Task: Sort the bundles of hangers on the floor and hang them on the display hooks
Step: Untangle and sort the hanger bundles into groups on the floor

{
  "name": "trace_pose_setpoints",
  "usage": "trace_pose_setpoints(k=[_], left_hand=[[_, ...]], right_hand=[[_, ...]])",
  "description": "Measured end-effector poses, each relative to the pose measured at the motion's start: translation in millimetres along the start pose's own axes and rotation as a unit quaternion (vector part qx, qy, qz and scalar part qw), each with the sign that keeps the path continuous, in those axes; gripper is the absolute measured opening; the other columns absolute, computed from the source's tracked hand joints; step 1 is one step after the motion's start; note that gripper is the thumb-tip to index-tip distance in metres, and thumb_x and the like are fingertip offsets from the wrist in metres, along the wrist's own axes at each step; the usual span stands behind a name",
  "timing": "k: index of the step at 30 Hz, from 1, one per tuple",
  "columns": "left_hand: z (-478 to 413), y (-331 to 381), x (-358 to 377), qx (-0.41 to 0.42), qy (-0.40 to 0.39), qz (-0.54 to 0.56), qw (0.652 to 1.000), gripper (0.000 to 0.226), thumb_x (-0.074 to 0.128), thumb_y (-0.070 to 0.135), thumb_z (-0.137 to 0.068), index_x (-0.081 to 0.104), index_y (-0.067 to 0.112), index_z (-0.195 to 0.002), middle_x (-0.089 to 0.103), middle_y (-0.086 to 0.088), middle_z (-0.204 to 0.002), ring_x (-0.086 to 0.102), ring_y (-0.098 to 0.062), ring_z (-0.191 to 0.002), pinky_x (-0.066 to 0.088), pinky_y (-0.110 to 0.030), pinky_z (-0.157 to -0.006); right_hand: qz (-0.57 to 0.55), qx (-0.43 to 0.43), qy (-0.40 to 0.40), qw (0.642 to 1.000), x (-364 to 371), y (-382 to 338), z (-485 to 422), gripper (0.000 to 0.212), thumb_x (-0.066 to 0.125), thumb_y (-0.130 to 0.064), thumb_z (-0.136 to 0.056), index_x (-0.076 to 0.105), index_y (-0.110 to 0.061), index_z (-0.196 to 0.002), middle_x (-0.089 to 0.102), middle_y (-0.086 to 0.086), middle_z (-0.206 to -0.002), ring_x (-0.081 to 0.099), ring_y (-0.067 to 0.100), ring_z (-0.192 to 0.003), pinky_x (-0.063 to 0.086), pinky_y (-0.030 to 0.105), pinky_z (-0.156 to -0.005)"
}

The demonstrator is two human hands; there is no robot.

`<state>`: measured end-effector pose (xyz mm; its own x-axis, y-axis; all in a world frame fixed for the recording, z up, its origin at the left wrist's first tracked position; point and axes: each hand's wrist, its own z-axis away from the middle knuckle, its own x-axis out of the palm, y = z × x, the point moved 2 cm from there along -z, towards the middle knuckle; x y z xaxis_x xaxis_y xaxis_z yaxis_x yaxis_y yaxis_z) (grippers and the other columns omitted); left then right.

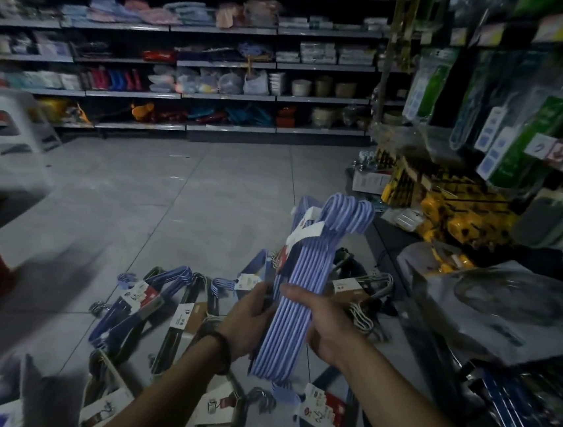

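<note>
Dim shop aisle: left hand (249,317) and right hand (322,324) grip a light-blue hanger bundle (301,284) above floor bundles (148,300). Sorting appears done for this one; next, its hooks must reach a display hook.

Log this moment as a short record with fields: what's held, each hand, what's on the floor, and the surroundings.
Held: bundle of light blue plastic hangers, hooks pointing away from the person
Left hand: grips the bundle's left side
Right hand: grips its right side
On floor: dark blue hanger bundle with red-and-white label; black hanger bundle with brown card; more bundles, blurred
Floor: grey tiles
Surroundings: white plastic stool at left; stocked shelves across the aisle
Progress: held bundle not yet on a hook
</note>
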<state>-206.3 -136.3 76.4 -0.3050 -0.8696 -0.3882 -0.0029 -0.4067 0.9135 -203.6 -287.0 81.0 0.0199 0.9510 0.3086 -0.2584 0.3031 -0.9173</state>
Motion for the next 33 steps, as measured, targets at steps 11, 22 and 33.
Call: trace_pose_setpoints(k=[11,22,33], left_hand=[[-13,28,-37,0.129,0.13,0.311,0.933,0.079,0.073,0.063,-0.08,0.048,0.029,-0.146,0.062,-0.004,-0.14,0.066,-0.026,-0.123,0.057,-0.05,-0.095],[-25,7,-51,-0.017,0.294,0.218,0.931,0.037,0.061,0.046,-0.097,0.071,0.01,-0.099,0.07,-0.012,-0.09,0.073,-0.035,-0.079,0.064,-0.041,-0.062],[-36,-14,-30,-0.017,0.227,0.324,0.918,0.054,0.049,0.058,-0.101,0.065,0.011,-0.082,0.049,-0.004,-0.055,0.04,-0.018,-0.045,0.036,-0.026,-0.045]], right_hand=[[0.355,-0.169,0.226,0.891,-15,-7,-1,0.144,0.097,-0.032,-0.06,-0.007,-0.048,-0.158,0.039,0.005,-0.145,0.046,0.032,-0.129,0.055,0.046,-0.087],[0.367,-0.147,0.131,0.909,-29,-7,6,0.143,0.094,-0.059,-0.061,-0.005,-0.04,-0.162,0.029,-0.001,-0.161,0.036,0.025,-0.142,0.04,0.05,-0.113],[0.052,-0.002,0.048,0.998,-72,-29,-14,0.042,0.079,-0.046,-0.077,0.077,-0.014,-0.103,0.078,0.019,-0.106,0.077,0.034,-0.087,0.06,0.053,-0.084]])
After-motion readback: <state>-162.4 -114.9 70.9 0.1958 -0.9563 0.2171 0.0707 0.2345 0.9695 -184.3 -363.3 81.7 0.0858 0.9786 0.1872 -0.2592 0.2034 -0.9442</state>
